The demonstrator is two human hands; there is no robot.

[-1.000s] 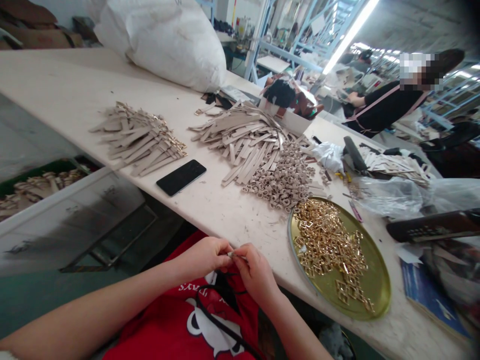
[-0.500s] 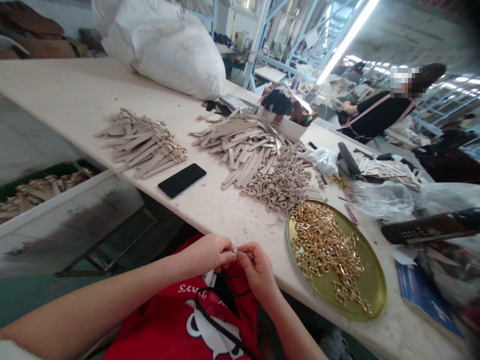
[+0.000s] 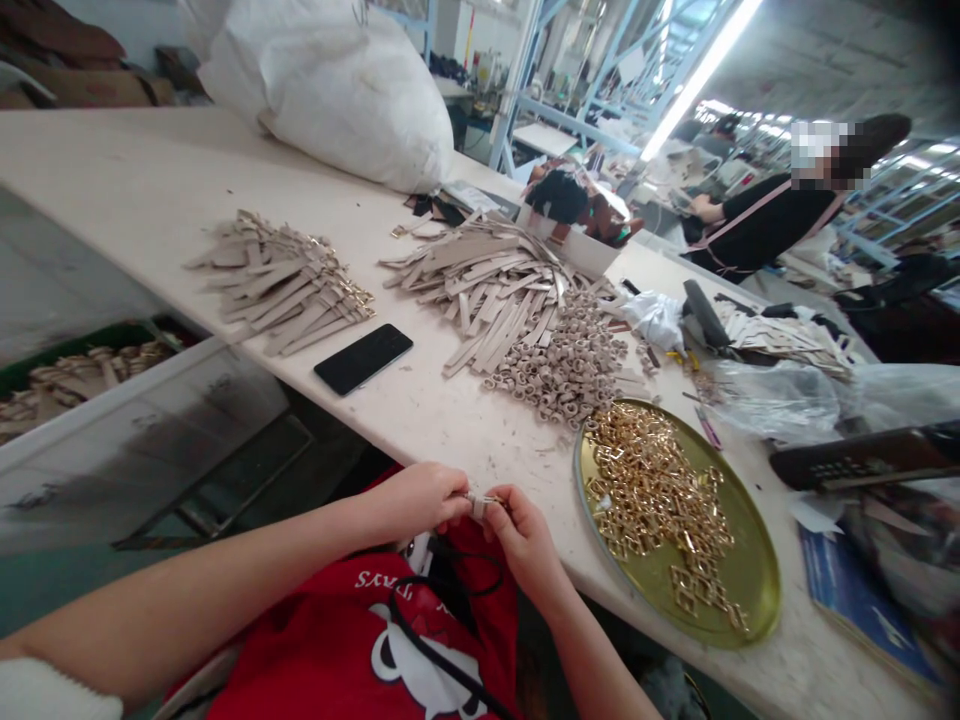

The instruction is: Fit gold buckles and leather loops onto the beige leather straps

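Note:
My left hand (image 3: 439, 497) and my right hand (image 3: 520, 528) meet in front of the red apron (image 3: 337, 630), by the table's near edge. Between their pinched fingertips is a small beige strap (image 3: 478, 505), mostly covered by the fingers. Past the hands lie a heap of loose beige straps (image 3: 480, 285) and a pile of small beige strap loops (image 3: 559, 365). To the right, a round gold tray (image 3: 757, 560) carries many gold buckles (image 3: 660, 490). Straps fitted with gold buckles (image 3: 289, 285) are stacked at the left.
A black phone (image 3: 364, 358) lies near the table's front edge. A big white sack (image 3: 337, 90) rests at the back. At lower left stands a white bin (image 3: 150, 430) with straps in it. A co-worker (image 3: 772, 225) is beyond the table at right, near plastic bags (image 3: 772, 400).
My fingertips have moved slightly apart, so more of the beige strap shows between them. The view has shifted a little; the piles look unchanged.

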